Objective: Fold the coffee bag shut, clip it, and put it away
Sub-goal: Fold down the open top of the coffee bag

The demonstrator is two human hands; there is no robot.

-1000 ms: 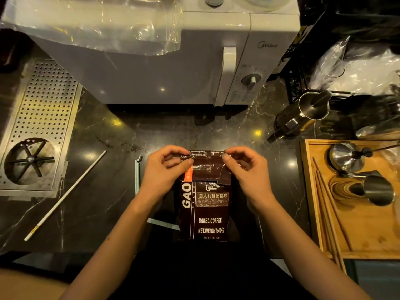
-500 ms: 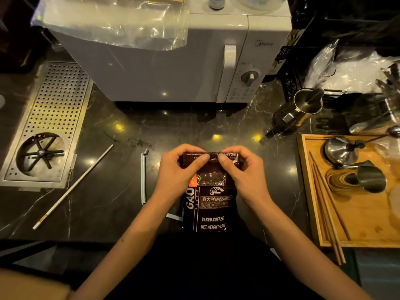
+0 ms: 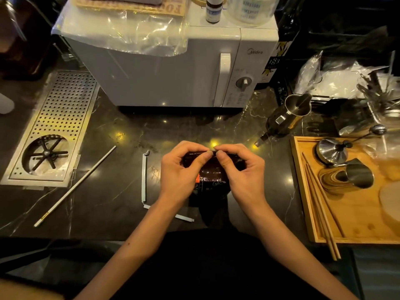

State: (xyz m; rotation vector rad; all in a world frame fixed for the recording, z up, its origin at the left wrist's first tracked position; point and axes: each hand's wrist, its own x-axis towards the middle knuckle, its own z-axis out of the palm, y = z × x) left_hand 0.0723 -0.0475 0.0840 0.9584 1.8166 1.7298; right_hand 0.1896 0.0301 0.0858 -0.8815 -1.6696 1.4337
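bag: dark coffee bag standing on the dark surface, front of the microwave
left hand: fingers pinching the bag's top edge
right hand: same, thumbs nearly meeting
clip: grey clip lying open, just left of the bag

the coffee bag is dark, glossy foil-like film that catches small glints where the left hand and right hand pinch its top edge. it stands on a black polished stone counter with pale veins and mirror-like reflections of the lights. at 9 o'clock from the bag lies a matt grey plastic clip. further toward 9 o'clock sits a brushed, perforated metal drain tray. at 12 o'clock the microwave is smooth white, draped with crinkled clear plastic sheet. at 3 o'clock a matt wooden tray carries shiny steel cups, and at 1 o'clock stands a polished steel pitcher.
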